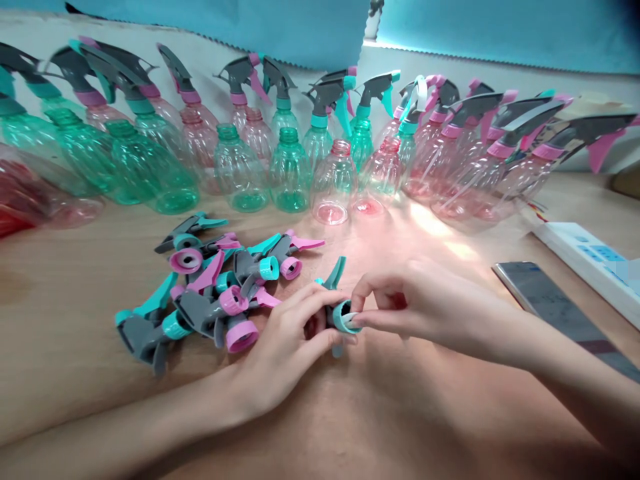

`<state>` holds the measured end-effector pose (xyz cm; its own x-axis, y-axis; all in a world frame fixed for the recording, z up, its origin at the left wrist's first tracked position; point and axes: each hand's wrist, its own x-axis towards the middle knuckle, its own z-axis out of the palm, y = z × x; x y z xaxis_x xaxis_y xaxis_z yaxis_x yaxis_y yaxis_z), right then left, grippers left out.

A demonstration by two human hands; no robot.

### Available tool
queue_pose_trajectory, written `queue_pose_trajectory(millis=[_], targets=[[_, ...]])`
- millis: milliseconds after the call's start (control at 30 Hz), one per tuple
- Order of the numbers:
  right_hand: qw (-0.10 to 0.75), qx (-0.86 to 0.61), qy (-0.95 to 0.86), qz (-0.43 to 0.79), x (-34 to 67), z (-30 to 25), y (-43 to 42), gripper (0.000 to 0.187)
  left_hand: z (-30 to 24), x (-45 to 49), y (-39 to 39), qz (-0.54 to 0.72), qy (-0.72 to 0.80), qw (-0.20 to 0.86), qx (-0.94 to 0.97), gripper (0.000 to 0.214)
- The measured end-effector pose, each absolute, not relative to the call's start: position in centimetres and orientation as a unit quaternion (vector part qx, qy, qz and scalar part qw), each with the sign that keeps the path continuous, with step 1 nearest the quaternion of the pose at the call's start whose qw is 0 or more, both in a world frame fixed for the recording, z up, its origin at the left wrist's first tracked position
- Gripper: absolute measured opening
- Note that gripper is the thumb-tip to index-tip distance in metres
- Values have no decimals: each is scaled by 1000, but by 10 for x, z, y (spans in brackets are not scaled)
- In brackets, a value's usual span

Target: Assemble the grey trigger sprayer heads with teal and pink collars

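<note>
My left hand [295,328] is closed around a grey spray trigger head [344,316] with a teal lever and collar, the collar's open mouth turned to the right. At that mouth, my right hand [400,300] pinches a small whitish piece [351,320] between thumb and forefinger; its exact shape is partly hidden by the fingertips. Left of my hands lies a pile of loose spray trigger heads [200,307], grey with pink or teal collars and levers.
Behind stand open bottles, such as a green bottle [290,177] and a pink bottle [334,187]. Several bottles with trigger heads fitted, one a pink bottle [530,177], stand along the back. On the right lie a phone [555,307] and a white power strip [595,263].
</note>
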<state>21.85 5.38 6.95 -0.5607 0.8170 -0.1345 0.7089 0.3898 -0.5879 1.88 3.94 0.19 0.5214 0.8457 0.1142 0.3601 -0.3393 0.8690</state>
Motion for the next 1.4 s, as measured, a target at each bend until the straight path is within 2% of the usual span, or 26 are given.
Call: queue_pose_trajectory(millis=[100, 233, 433, 567, 800, 1033, 1267, 1400], targets=[[117, -464, -828, 293, 224, 78, 52, 16, 4, 20, 39, 295, 395, 423, 760, 43], [202, -500, -808, 238, 229, 88, 49, 12, 5, 22, 40, 300, 412, 420, 751, 35], [183, -463, -856, 141, 226, 76, 48, 6, 5, 23, 39, 315, 420, 417, 742, 25], [170, -445, -871, 119, 219, 68, 47, 9, 4, 22, 39, 319, 419, 407, 746, 31], [154, -414, -875, 200, 217, 68, 47, 16, 3, 20, 39, 317, 416, 399, 753, 32], [60, -382, -870, 305, 230, 80, 48, 27, 3, 20, 39, 303, 420, 411, 750, 28], [99, -384, -853, 341, 231, 74, 53, 21, 3, 20, 39, 303, 419, 412, 751, 35], [130, -400, -854, 306, 227, 72, 53, 16, 3, 20, 40, 303, 416, 409, 753, 37]])
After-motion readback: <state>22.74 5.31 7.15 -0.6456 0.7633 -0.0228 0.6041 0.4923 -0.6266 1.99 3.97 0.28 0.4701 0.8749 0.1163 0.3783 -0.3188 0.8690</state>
